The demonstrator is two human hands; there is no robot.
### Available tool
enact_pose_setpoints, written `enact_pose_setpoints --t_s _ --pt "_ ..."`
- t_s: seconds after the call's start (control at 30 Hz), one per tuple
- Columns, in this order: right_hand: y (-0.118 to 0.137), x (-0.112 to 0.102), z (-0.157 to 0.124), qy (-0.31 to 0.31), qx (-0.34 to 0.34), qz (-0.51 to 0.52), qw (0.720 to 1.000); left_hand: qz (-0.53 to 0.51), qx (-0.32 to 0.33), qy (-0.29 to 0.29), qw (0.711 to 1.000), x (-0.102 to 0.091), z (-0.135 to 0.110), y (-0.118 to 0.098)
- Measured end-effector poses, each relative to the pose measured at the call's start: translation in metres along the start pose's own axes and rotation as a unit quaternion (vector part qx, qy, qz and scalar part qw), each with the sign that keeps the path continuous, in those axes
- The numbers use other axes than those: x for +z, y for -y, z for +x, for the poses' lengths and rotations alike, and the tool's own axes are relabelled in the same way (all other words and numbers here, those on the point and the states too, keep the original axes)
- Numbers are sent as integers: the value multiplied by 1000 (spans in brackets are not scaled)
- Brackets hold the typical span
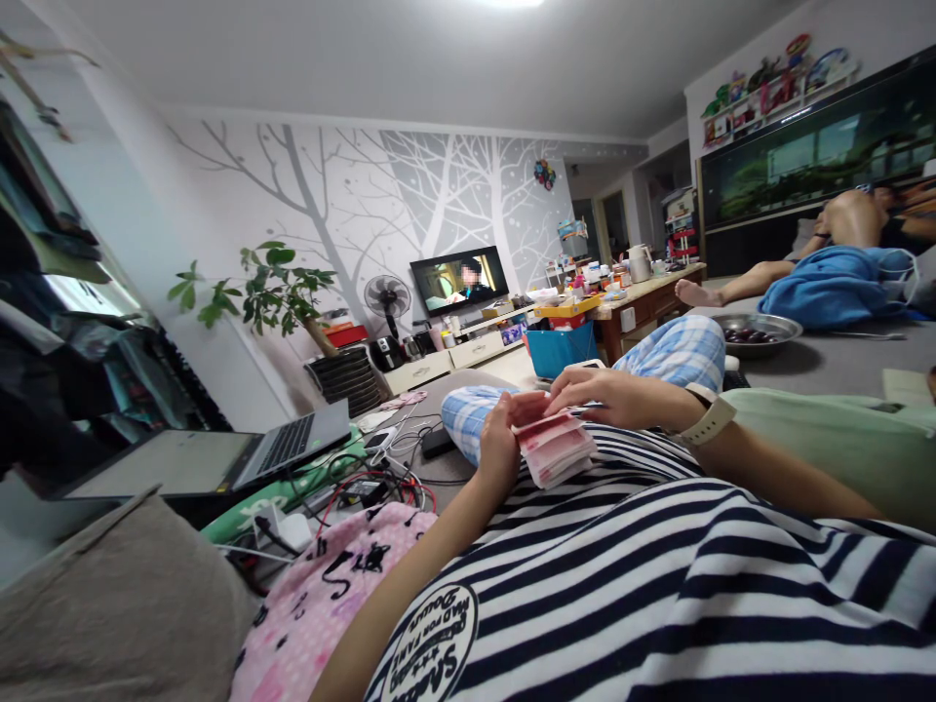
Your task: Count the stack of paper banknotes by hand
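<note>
A thick stack of pinkish-red banknotes (pixel 557 453) lies folded over in my lap, its loose ends towards me. My left hand (pixel 504 441) is closed around the stack's left side, fingers along the far edge. Bent over the far right edge of the notes is my right hand (pixel 614 395), its fingertips closed at the top; the thumb is mostly hidden. A pale watch strap (pixel 709 421) circles the right wrist.
An open laptop (pixel 299 448) sits left, beside tangled cables (pixel 395 463) and a pink blanket (pixel 343 575). To the right is a metal bowl (pixel 779 331) of dark round fruit. Another person's bare leg (pixel 746 281) stretches behind it. A blue bin (pixel 560 351) stands ahead.
</note>
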State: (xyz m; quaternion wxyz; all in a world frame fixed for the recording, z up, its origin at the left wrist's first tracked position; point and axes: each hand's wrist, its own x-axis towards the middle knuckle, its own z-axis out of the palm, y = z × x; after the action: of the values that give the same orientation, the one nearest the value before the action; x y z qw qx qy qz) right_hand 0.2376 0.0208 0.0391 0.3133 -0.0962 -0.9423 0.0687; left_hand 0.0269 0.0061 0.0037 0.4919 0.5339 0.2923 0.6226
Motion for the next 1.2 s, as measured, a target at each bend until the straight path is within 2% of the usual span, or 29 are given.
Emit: enact_pose_setpoints --t_s 0.13,0.33,0.43,0.6,0.7,0.77,0.87,1.0,1.07,1.13,1.2 --pt "1 14 -1 -18 4 -105 994 -37 -23 -41 998 -2 6 2" --pt "0 23 3 -25 -3 -110 994 -80 -73 -54 993 -5 12 6" --pt "0 26 8 -55 17 -75 995 -87 -74 -25 993 -4 10 4" --pt "-1 35 13 -154 56 -9 986 -91 -44 41 994 -1 4 -1" --pt "-6 39 14 -201 117 33 972 -96 -36 75 992 -1 0 -3" --pt "-11 40 14 -226 153 76 959 -72 -17 81 994 0 -2 -4" --pt "-16 40 13 -247 171 110 948 10 14 59 998 0 -2 -4" --pt "-9 35 12 -234 169 81 954 103 40 32 993 -4 4 -1" --pt "-2 32 12 -235 159 62 957 161 62 0 985 -8 8 1" --pt "4 29 12 -237 158 74 956 227 71 10 971 -10 10 1" --pt "9 28 12 -236 163 107 952 271 79 45 958 -11 9 -1"
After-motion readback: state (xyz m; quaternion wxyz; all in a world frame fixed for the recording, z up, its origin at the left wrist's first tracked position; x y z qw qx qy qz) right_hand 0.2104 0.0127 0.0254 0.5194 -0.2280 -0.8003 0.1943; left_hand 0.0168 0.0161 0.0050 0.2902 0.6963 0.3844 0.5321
